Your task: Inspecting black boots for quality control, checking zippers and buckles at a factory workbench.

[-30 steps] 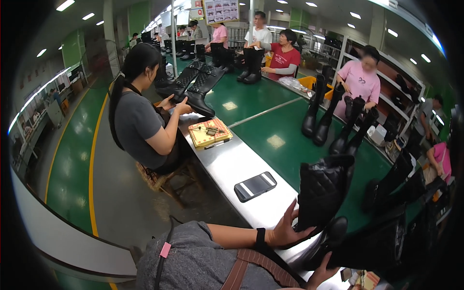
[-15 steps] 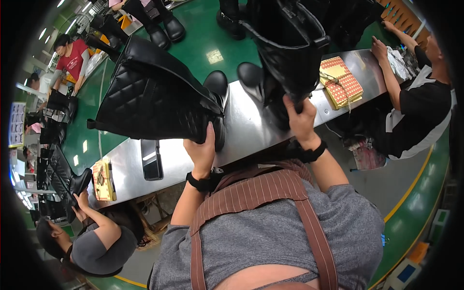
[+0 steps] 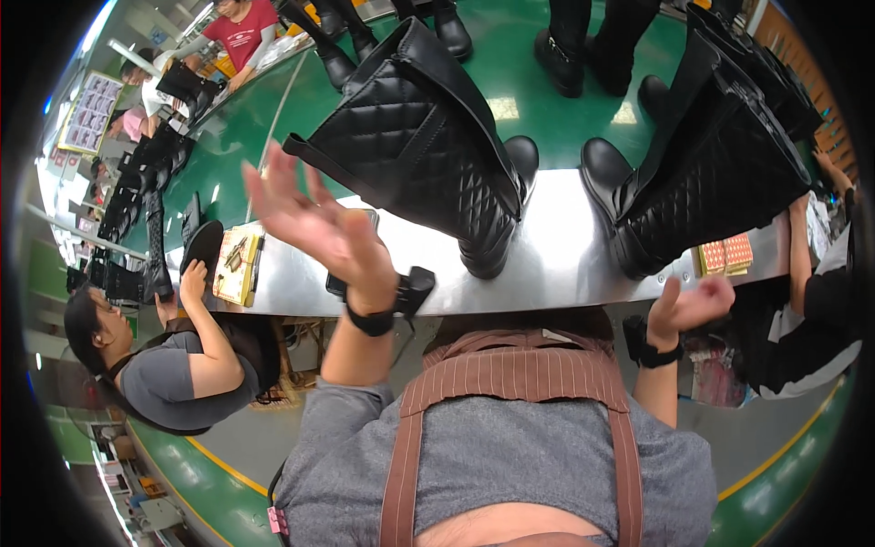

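The left hand (image 3: 321, 226), blurred, is empty with fingers spread wide; at its two o'clock a boot (image 3: 424, 141) stands on the bench (image 3: 556, 255), leaning toward eleven. The right hand (image 3: 688, 310), also blurred and empty, has thumb and fingers apart; a second boot (image 3: 688, 182) stands at its twelve, leaning toward one. A pad (image 3: 726, 254) lies at that hand's one o'clock.

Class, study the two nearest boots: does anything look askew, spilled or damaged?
Nothing looks spilled or damaged. The left-hand boot leans left and the right-hand boot leans right, so they splay apart; that looks askew, though the fisheye view may exaggerate it.
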{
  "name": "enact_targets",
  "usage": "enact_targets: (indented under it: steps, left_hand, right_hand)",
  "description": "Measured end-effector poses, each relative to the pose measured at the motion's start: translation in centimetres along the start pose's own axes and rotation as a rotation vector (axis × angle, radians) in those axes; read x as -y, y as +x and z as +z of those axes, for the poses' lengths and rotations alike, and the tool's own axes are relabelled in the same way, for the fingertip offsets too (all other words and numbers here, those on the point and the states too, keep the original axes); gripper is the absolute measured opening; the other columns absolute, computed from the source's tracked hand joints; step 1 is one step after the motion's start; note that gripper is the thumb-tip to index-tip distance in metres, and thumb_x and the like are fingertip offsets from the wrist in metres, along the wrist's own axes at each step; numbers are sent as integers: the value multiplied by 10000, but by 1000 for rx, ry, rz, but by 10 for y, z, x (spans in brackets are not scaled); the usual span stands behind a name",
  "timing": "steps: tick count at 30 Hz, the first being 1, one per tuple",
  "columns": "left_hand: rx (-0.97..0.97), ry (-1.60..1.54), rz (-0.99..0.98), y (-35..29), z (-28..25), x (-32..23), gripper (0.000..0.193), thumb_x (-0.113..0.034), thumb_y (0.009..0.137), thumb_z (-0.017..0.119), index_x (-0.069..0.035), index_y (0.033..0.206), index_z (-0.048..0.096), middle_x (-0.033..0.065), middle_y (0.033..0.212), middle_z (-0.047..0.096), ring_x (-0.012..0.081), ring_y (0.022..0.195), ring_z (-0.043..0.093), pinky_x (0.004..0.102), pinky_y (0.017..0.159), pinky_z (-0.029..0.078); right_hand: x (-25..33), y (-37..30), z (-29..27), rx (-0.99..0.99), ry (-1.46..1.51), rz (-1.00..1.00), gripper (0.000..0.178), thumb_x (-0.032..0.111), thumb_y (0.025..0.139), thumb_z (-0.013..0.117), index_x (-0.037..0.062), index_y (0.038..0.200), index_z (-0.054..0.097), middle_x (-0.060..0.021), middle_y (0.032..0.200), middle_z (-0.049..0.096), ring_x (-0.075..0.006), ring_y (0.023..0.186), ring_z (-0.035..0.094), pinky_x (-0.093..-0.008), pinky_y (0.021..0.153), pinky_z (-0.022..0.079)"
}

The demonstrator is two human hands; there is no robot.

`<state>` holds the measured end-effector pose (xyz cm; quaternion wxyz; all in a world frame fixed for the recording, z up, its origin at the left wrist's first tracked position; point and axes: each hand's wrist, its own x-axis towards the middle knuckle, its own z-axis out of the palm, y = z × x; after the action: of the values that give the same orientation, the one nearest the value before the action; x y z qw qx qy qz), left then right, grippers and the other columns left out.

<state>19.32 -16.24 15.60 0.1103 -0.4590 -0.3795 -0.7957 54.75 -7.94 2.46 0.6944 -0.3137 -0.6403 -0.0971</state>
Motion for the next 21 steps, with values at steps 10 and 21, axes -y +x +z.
enact_targets:
  steps: [10, 21]
  left_hand:
    - [1291, 411, 170, 104, 22, -90, 295, -167, 570, 853, -41, 792, 705, 29, 657, 494, 210, 667, 489, 451, 969, 364]
    - [1564, 319, 280, 98, 1, -123, 303, -248, 542, 711, -136, 816, 775, -17, 665, 422, 202, 749, 492, 645, 1036, 283]
  right_hand:
    - [80, 60, 113, 728, 917, 643, 609, 408, 941, 481, 65, 1433, 376, -128, 1307, 492, -231, 1251, 450, -395, 1026, 355]
    - [86, 61, 163, 932, 784, 820, 350, 260, 985, 548, -6, 1212, 541, -86, 891, 643, -138, 820, 544, -290, 771, 452]
